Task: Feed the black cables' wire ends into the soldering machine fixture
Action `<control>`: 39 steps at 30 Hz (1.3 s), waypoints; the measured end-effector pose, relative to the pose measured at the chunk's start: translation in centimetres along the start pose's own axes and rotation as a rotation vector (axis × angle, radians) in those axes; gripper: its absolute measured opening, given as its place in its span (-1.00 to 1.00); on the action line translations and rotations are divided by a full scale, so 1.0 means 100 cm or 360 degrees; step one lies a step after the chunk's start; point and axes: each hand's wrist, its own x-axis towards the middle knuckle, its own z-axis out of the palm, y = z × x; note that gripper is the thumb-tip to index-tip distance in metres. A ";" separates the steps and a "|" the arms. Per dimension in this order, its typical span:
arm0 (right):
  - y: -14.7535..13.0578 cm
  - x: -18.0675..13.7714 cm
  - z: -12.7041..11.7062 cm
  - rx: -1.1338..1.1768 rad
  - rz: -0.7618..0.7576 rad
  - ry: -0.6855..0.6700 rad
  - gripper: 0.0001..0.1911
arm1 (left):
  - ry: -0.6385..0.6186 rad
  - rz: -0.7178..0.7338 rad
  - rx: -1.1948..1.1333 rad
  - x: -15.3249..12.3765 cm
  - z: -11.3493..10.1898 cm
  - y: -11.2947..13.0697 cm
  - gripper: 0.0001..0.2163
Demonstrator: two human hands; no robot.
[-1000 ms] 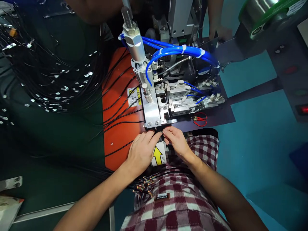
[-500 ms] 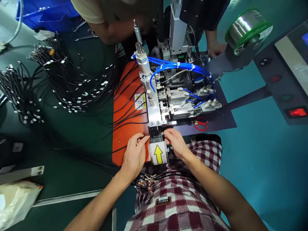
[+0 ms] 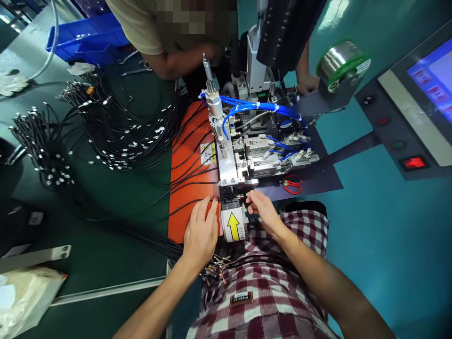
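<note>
Arms forward, left hand [image 3: 202,230] lies flat, right hand [image 3: 262,211] pinches with fingertips together.

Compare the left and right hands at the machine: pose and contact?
Left hand lies flat, fingers extended on the orange mat, over a black cable. Right hand is curled, fingertips pinching the wire ends at the clamp block. Left hand sits left of the yellow-arrow cylinder, right hand on its right. Both are bare and at the machine's front edge.
</note>
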 end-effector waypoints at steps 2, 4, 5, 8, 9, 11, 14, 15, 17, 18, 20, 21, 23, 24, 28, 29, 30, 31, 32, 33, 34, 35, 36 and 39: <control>0.004 -0.008 -0.019 -0.0012 -0.0001 0.0170 -0.54 | -0.0011 0.0004 -0.0015 -0.002 0.000 0.001 -0.54; 0.008 -0.018 -0.041 -0.0025 -0.0025 0.0272 -0.57 | -0.0029 -0.0008 -0.0020 -0.005 0.000 0.001 -0.55; 0.010 -0.023 -0.052 -0.0026 -0.0031 0.0324 -0.58 | -0.0036 -0.0015 -0.0031 -0.005 0.000 0.000 -0.56; 0.016 -0.036 -0.079 -0.0022 -0.0022 0.0462 -0.59 | 0.0012 0.0018 -0.0156 0.011 0.002 -0.011 -0.56; 0.018 -0.038 -0.084 -0.0019 -0.0018 0.0492 -0.59 | 0.0037 0.0045 -0.0233 0.022 0.002 -0.017 -0.56; 0.020 -0.042 -0.090 -0.0015 -0.0004 0.0514 -0.59 | 0.0059 0.0109 -0.0426 0.051 0.000 -0.031 -0.59; 0.018 -0.046 -0.092 -0.0005 0.0012 0.0482 -0.60 | 0.0054 0.0144 -0.0694 0.087 -0.016 -0.049 -0.66; 0.017 -0.047 -0.092 -0.0008 0.0013 0.0462 -0.61 | 0.0035 0.0135 -0.0696 0.090 -0.026 -0.052 -0.67; 0.013 -0.050 -0.094 -0.0058 -0.0001 0.0439 -0.64 | 0.0026 0.0128 -0.0767 0.080 -0.049 -0.053 -0.71; 0.011 -0.052 -0.096 -0.0080 -0.0014 0.0431 -0.66 | -0.0005 0.0163 -0.0749 0.068 -0.062 -0.050 -0.76; 0.009 -0.056 -0.100 -0.0115 -0.0037 0.0420 -0.67 | -0.0406 0.0462 -0.0614 0.036 -0.083 -0.044 -0.83; 0.008 -0.059 -0.100 -0.0126 -0.0034 0.0406 -0.68 | -0.0701 0.0650 -0.0495 0.020 -0.090 -0.041 -0.85; 0.007 -0.063 -0.097 -0.0146 -0.0001 0.0345 -0.70 | -0.0893 0.0735 -0.0149 -0.007 -0.099 -0.041 -0.86; 0.005 -0.065 -0.092 -0.0158 0.0018 0.0300 -0.72 | -0.0925 0.0729 -0.0006 -0.015 -0.100 -0.044 -0.84; -0.010 -0.072 -0.064 -0.0281 -0.0005 0.0079 -0.76 | -0.0934 0.0669 0.0033 -0.019 -0.096 -0.060 -0.77; -0.015 -0.074 -0.057 -0.0337 -0.0029 0.0022 -0.75 | -0.0923 0.0641 -0.0023 -0.017 -0.095 -0.064 -0.78; -0.020 -0.076 -0.051 -0.0402 -0.0056 -0.0031 -0.75 | -0.0911 0.0613 -0.0065 -0.015 -0.094 -0.066 -0.79; -0.025 -0.077 -0.045 -0.0464 -0.0079 -0.0078 -0.73 | -0.0904 0.0590 -0.0088 -0.014 -0.094 -0.068 -0.80; -0.029 -0.079 -0.041 -0.0513 -0.0094 -0.0115 -0.72 | -0.0908 0.0572 -0.0093 -0.013 -0.094 -0.070 -0.81; -0.032 -0.080 -0.038 -0.0551 -0.0104 -0.0146 -0.71 | -0.0916 0.0565 -0.0102 -0.012 -0.095 -0.072 -0.80; -0.034 -0.081 -0.035 -0.0576 -0.0108 -0.0171 -0.70 | -0.0921 0.0558 -0.0131 -0.012 -0.096 -0.075 -0.80; -0.035 -0.081 -0.033 -0.0592 -0.0108 -0.0193 -0.70 | -0.0913 0.0542 -0.0192 -0.012 -0.099 -0.078 -0.79; -0.035 -0.081 -0.032 -0.0604 -0.0108 -0.0214 -0.70 | -0.0879 0.0514 -0.0280 -0.011 -0.102 -0.081 -0.81; -0.034 -0.081 -0.027 -0.0645 -0.0142 -0.0278 -0.72 | -0.0533 0.0275 -0.0598 -0.012 -0.109 -0.087 -0.87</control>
